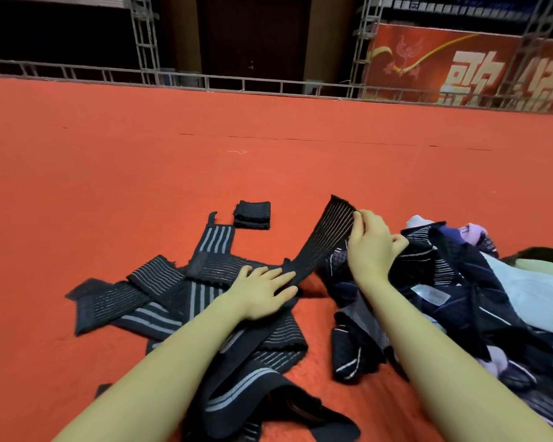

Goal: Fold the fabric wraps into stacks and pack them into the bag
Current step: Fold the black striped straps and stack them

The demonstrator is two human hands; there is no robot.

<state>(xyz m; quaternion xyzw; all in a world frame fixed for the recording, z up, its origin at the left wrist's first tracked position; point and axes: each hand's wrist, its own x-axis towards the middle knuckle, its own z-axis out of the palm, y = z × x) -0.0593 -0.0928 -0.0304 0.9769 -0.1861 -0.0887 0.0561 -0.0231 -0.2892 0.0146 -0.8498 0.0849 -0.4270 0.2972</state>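
A black striped fabric wrap stretches from the floor up to my right hand, which pinches its raised far end. My left hand lies flat with straight fingers on the wrap's lower end, pressing it onto a loose spread of black grey-striped wraps on the red carpet. A small folded stack of black wraps sits farther out, apart from the rest. No bag can be made out clearly.
A jumbled heap of dark and pale fabric pieces lies to the right. More wraps trail toward me at the bottom. Red carpet extends far ahead to a metal truss rail and a red banner.
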